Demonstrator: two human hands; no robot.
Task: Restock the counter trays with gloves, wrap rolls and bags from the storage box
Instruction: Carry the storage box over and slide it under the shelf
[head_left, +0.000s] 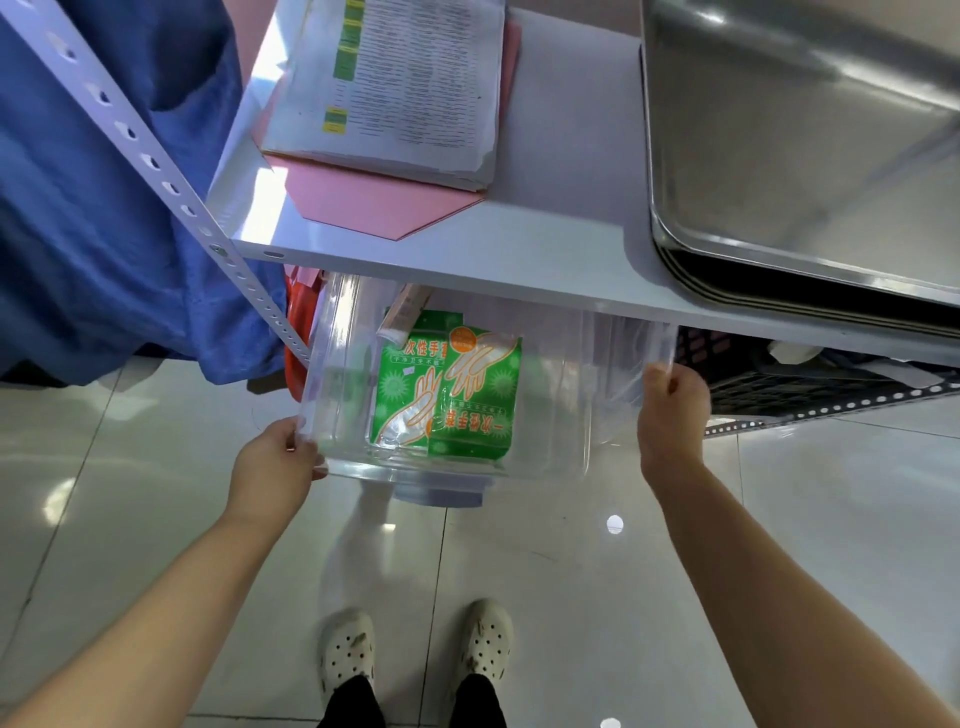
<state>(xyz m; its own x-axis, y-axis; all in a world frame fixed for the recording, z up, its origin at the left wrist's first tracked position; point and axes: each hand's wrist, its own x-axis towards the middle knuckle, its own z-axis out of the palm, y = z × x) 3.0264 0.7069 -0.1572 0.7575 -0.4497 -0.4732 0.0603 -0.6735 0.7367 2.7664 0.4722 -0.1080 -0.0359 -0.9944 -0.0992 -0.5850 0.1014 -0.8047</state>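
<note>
Clear plastic storage box (561, 384) sits partly under the white shelf (519, 270), held at both ends. L hand (275, 467) is clamped on the box's near-left corner, thumb on the outer wall, fingers curled round the rim. R hand (672, 415) is clamped on the right rim, fingers (662, 376) hooked over the edge, w/ the forearm running back toward the body.

Between the two hands, inside the box, lie two green glove packs (452, 384) w/ orange hand outlines, overlapping, closer to the L hand than the R. Just beyond them a wrap roll box (402, 312) leans tilted, its far end hidden under the shelf. Rest of the box interior toward the R hand looks bare, though glare makes it hard to tell.

Above the hands, on the shelf top: a printed paper stack (395, 83) on a pink folder (384, 202) over the L hand side, steel trays (800, 156) stacked over the R hand side. Beyond the R hand, a dark crate (779, 374) under the shelf. Left of the L hand, blue cloth (93, 208) hangs by the perforated upright (150, 161). Below the hands, pale clogs (415, 654) on glossy tile floor (130, 493).
</note>
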